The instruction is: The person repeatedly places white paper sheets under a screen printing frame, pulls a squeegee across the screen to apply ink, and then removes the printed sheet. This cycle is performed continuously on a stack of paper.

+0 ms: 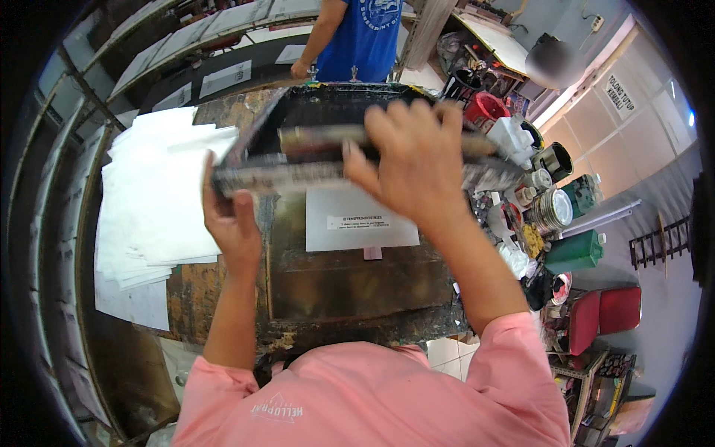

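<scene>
A dark screen-printing frame (287, 176) is tilted above the worktable, its near edge raised and its far side by the metal clamps. My left hand (232, 222) is closed around its near left corner. In my right hand (413, 153), smeared by motion, is a squeegee with a long wooden handle (316, 137); it lies across the frame, and whether its blade touches the mesh is hidden. Below the raised edge, a white sheet (357, 237) with small dark print lies on the stained printing board (335, 290). A small pinkish tab (372, 253) sits at its near edge.
A tall, uneven stack of white paper (160, 201) stands left. Crowding the right side are ink tins (553, 208), a red bucket (485, 110) and a green jug (577, 253). Across the table stands a person in a blue shirt (372, 37). Drying racks (67, 216) line the far left.
</scene>
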Motion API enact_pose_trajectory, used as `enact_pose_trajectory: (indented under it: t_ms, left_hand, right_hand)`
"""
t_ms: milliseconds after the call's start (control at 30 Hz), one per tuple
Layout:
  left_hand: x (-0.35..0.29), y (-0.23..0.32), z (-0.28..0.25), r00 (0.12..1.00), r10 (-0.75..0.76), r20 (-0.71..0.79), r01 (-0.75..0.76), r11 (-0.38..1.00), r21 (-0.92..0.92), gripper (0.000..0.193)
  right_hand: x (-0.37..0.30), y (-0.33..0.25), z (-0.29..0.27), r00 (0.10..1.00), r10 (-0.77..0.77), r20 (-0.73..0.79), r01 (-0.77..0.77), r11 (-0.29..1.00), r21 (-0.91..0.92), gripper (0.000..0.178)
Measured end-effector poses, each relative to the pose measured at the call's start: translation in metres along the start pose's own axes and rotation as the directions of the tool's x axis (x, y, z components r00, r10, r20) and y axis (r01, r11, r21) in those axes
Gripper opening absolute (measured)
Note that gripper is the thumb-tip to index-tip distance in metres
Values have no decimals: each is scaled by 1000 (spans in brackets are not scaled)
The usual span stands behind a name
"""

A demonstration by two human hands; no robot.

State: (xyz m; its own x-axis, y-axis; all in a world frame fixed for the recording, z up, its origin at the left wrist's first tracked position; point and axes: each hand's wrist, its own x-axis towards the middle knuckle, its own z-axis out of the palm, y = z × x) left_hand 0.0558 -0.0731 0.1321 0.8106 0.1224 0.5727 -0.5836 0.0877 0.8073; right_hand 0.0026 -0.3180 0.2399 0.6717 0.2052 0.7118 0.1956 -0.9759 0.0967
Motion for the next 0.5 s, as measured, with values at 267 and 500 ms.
enact_pose_trajectory:
  t_ms: [267, 500]
  left_hand:
    - [70, -238, 52, 917, -171, 360, 21, 923, 384, 34]
    - [87, -289, 65, 875, 65, 480, -372, 725, 580, 22]
  right_hand:
    - [99, 35, -16, 1000, -21, -10, 21, 999, -29, 39]
    - [114, 41, -6, 999, -37, 39, 35, 998, 46, 41]
